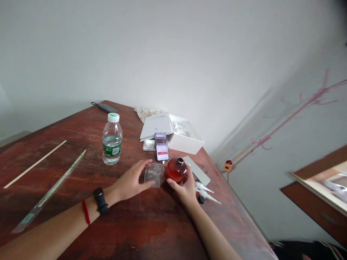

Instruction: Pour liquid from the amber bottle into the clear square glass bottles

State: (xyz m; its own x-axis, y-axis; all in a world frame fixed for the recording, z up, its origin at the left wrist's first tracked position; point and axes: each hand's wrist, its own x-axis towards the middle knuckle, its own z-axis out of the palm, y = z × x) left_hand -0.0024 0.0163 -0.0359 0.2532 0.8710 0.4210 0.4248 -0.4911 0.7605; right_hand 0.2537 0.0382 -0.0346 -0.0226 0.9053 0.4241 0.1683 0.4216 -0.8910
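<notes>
A round amber glass bottle [176, 170] with an uncapped neck is gripped in my right hand [187, 187], thumb in front and fingers curled round its right side. Just left of the bottle lies a clear plastic tray [155, 176] on the wooden table. My left hand [134, 182] is open at the tray's left side, thumb and fingers spread apart around it; whether they press on it I cannot tell. A small black cap [201, 199] and white nozzle-tipped pieces [207, 195] lie right of my right hand.
A half-full water bottle [111, 144] stands on the table [121, 231], left of a lit phone [162, 148] leaning upright against a white box [187, 142]. Wooden sticks [35, 164] and a wrapped stick pack [55, 186] lie at left. A pale card [199, 171] and dark pouch [107, 108] lie farther back.
</notes>
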